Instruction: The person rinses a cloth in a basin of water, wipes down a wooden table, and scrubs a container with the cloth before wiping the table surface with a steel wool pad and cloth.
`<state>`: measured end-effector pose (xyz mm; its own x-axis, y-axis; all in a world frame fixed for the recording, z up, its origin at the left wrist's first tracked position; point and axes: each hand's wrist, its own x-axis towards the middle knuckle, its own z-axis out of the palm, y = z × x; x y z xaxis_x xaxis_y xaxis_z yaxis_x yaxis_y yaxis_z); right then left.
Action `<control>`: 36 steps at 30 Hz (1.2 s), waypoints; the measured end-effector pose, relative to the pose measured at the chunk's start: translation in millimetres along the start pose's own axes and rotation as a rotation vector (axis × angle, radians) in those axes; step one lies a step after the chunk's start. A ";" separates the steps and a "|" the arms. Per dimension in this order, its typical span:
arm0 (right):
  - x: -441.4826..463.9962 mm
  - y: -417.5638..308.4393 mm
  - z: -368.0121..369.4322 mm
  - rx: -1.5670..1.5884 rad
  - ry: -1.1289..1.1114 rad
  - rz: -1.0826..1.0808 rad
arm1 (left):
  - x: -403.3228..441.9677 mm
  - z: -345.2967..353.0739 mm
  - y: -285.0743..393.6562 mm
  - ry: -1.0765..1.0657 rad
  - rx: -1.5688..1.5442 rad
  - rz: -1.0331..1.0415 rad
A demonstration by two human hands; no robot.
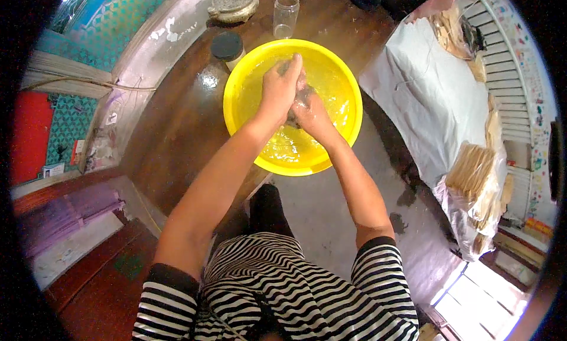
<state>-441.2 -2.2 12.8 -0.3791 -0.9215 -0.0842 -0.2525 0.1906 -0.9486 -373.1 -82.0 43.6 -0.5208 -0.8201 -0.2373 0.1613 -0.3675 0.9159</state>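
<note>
Nearest the camera: a black-and-white striped shirt [331, 288], the wearer's bare forearms reaching away from it over a yellow basin [352, 131]. The basin sat at the edge of a brown wooden desk [177, 128] and held shallow, clear-looking water [287, 147], with bright ripples on the near side.

Left hand [277, 93] and right hand [313, 113] were drawn together above the water, closed around a dark grey clump [305, 93] that showed between the fingers. Grip narrow, skin wet. What the clump was, I could not tell. The work at this moment looked like rubbing or squeezing it over the basin; my judgement is that any further move called for a snug, two-handed hold kept inside the rim, the clump being wet and perhaps slippery.

Far side of the desk: dark-lidded jar [227, 45] just beside the basin, clear jar [286, 15], and a pale bowl [233, 5] with grey contents. To the right, a pale cloth [437, 93] and a bundle of thin sticks [471, 171] in clear plastic.

Writing: a small box [54, 169] on the left carried print too small to read. No brand could be made out.
</note>
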 end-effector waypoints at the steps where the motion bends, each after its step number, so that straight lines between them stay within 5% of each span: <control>1: 3.0 -0.5 1.8 -0.024 0.024 0.007 | -0.7 2.4 5.5 0.054 0.014 0.000; 8: 5.2 -22.1 -0.2 -0.162 0.072 0.053 | 16.8 -5.0 -1.6 0.050 -0.308 -0.072; 14: 13.8 18.3 -5.4 -0.114 0.064 0.066 | 23.4 -18.8 -22.3 0.021 -0.246 -0.039; 19: 29.1 95.3 -15.5 0.532 0.018 0.396 | 19.8 -71.1 -61.1 0.024 0.375 -0.347; 20: 35.1 124.6 -9.9 0.219 0.076 0.297 | 23.6 -77.8 -74.5 0.006 0.483 -0.433; 23: 38.9 145.6 12.9 -0.572 0.297 0.153 | 24.2 -98.9 -133.3 -0.065 1.179 0.280; 27: 41.9 158.9 35.6 -0.966 0.068 0.193 | 9.7 -84.5 -119.1 -0.294 1.570 0.179; 29: 37.3 192.8 47.6 -1.111 0.151 -0.023 | 19.8 -93.6 -133.1 -0.401 1.680 0.105; 30: 38.1 205.2 51.9 -1.182 0.192 -0.135 | 27.0 -96.7 -140.0 -0.449 1.726 -0.052; 32: 46.9 216.7 59.2 -1.207 0.132 0.001 | 40.9 -102.2 -156.2 -0.542 1.794 -0.376; 34: 48.0 200.3 57.4 -1.152 0.121 0.004 | 39.8 -120.7 -171.9 -0.344 1.278 -0.266; 36: 43.6 153.2 47.8 -1.016 0.166 -0.128 | 35.6 -120.0 -166.5 -0.102 0.579 -0.421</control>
<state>-453.9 -29.4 -150.8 -0.3948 -0.9115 0.1154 -0.9021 0.3608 -0.2366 -318.0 -102.7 -156.3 -0.5208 -0.6047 -0.6025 -0.5257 -0.3289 0.7845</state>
